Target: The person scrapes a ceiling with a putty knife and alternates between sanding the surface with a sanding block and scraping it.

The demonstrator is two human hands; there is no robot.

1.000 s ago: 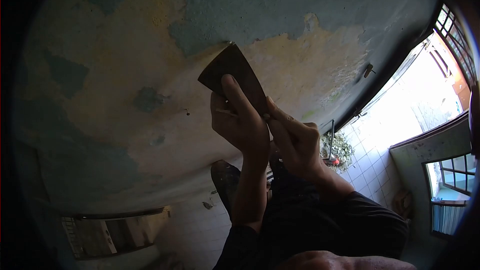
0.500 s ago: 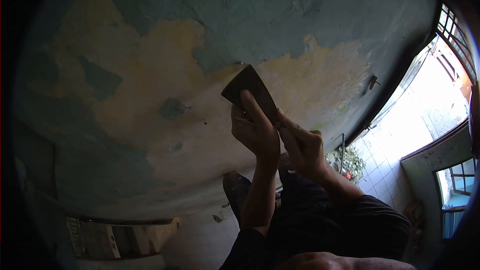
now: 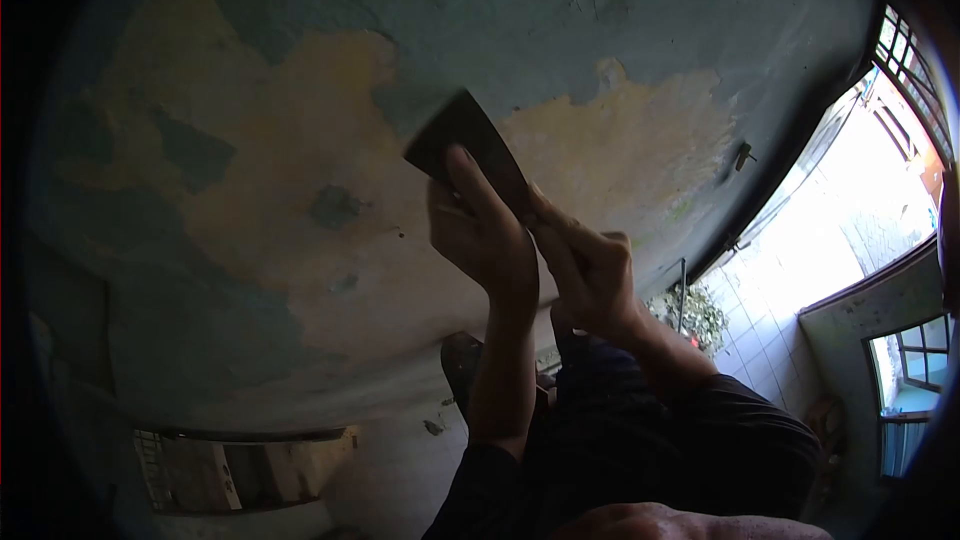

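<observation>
A dark, wide-bladed scraper [image 3: 476, 140] is held in both hands, its broad edge up and to the left against the wall [image 3: 350, 140], or very close to it. My left hand [image 3: 485, 230] grips the blade from the left, with the thumb lying on its flat face. Lower down, my right hand [image 3: 590, 275] is closed round the narrow end, whose handle is mostly hidden by the fingers. Blue-green paint covers part of the wall, and pale yellowish plaster shows in large patches around the blade.
A metal fitting [image 3: 743, 156] sticks out of the wall at right, beside a bright doorway [image 3: 820, 220]. Leafy debris [image 3: 703, 320] lies on the tiled floor [image 3: 760, 345] near a thin upright pipe [image 3: 683, 295]. A blue-framed window [image 3: 920, 370] is at far right.
Both hands and the scraper have moved up and to the left along the wall. The grip looks the same.
</observation>
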